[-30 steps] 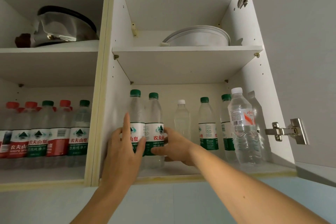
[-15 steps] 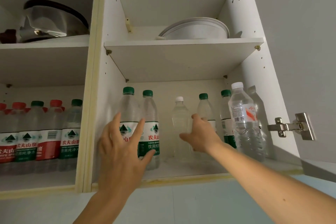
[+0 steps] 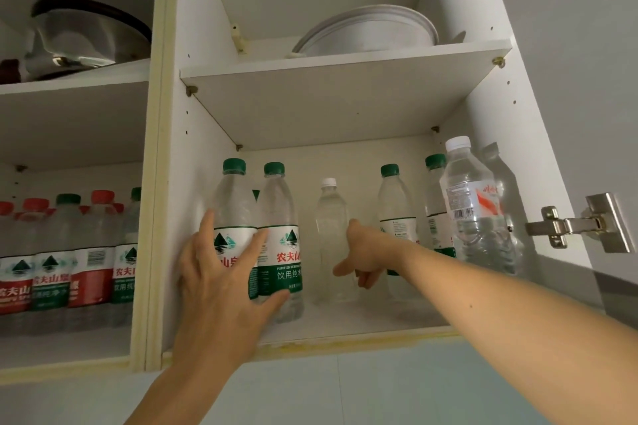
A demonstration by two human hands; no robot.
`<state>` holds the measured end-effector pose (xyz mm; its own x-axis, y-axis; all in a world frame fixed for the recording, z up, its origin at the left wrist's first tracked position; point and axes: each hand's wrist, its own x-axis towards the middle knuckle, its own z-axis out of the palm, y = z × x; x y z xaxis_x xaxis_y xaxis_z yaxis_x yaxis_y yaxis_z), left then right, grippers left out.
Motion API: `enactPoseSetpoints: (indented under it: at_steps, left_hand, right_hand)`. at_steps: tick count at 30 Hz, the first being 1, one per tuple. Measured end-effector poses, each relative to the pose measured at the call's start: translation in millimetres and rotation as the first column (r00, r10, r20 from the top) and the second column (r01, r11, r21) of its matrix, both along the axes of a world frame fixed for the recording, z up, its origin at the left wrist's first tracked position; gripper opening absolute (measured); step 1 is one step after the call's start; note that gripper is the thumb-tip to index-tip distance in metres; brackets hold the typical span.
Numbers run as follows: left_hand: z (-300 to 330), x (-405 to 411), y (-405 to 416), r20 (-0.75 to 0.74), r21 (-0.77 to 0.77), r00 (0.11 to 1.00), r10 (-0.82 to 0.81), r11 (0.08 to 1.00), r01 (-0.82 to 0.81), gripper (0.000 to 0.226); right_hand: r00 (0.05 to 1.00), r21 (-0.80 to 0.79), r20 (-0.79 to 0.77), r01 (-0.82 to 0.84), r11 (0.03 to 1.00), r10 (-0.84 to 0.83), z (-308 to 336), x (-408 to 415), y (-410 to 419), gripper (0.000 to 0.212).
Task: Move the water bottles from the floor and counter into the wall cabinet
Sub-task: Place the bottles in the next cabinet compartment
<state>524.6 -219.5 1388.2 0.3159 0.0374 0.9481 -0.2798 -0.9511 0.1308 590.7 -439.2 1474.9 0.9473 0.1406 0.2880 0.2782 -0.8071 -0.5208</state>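
— Both hands are up inside the wall cabinet [image 3: 483, 86]. Left hand [image 3: 221, 283] has the fingers spread and straight, lying against the two green-capped bottles [image 3: 257, 235] at the left wall of the lower shelf [image 3: 362, 321]. It grips nothing, as far as I see.

— And the right hand [image 3: 366, 255]?

— It reaches deeper, beside the plain white-capped bottle [image 3: 331, 238] in the middle. Its fingers curl downward; whether they touch that bottle, I cannot tell. It holds nothing I can see.

— Where are the other bottles?

— Two more green-capped bottles [image 3: 397, 214] stand upright to the right, and a bigger clear bottle [image 3: 476, 207] stands near the front right corner. In the left compartment is a row of red- and green-capped bottles [image 3: 69, 269]. Above, a white bowl [image 3: 369, 31] and a metal pot [image 3: 83, 38] sit on the upper shelves.
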Motion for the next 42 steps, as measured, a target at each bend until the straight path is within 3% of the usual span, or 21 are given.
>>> enactPoseSetpoints:
  at_steps: [8, 15, 27, 29, 31, 35, 37, 39, 42]
  left_hand:
    - [-2, 6, 3, 0.013, -0.029, 0.999, -0.046, 0.998, 0.047, 0.091]
    - [-1, 3, 0, 0.013, -0.035, 0.997, -0.078, 0.996, 0.078, 0.089]
    - [-2, 1, -1, 0.017, -0.036, 0.995, -0.094, 0.995, 0.094, 0.091]
    - [-2, 0, -2, 0.010, -0.044, 0.995, -0.101, 0.994, 0.101, 0.091]
    - [-2, -2, -3, -0.007, -0.055, 0.995, -0.095, 0.994, 0.095, 0.091]
    - [-1, -4, -3, -0.033, -0.059, 0.997, -0.070, 0.996, 0.068, 0.091]
    - [-2, -5, -3, -0.029, -0.058, 0.998, -0.064, 0.996, 0.063, 0.091]
    - [-2, -6, -3, -0.027, -0.058, 0.998, -0.057, 0.997, 0.056, 0.091]
    - [-2, -7, -4, -0.035, -0.061, 0.998, -0.055, 0.997, 0.053, 0.089]
  right_hand:
    - [0.997, -0.035, 0.020, 0.071, 0.997, -0.071, 3, 53, 33, 0.074]
    - [0.999, -0.031, 0.022, 0.049, 0.998, -0.048, 3, 77, 42, 0.063]
    - [0.998, 0.007, 0.070, 0.003, 1.000, -0.003, -4, 85, 39, 0.078]
    - [0.998, -0.008, 0.062, 0.012, 1.000, -0.011, -5, 81, 39, 0.075]
    - [0.998, -0.050, 0.068, 0.017, 0.999, -0.014, -3, 74, 39, 0.059]
    - [0.972, -0.240, 0.234, 0.078, 0.968, -0.020, 3, 51, 36, 0.028]
    - [0.918, -0.257, 0.397, 0.121, 0.959, -0.010, 5, 35, 29, 0.035]
    - [0.843, -0.162, 0.538, 0.096, 0.982, 0.006, 2, 17, 21, 0.040]
    - [0.680, -0.101, 0.733, 0.124, 0.987, -0.011, -8, -7, 7, 0.049]
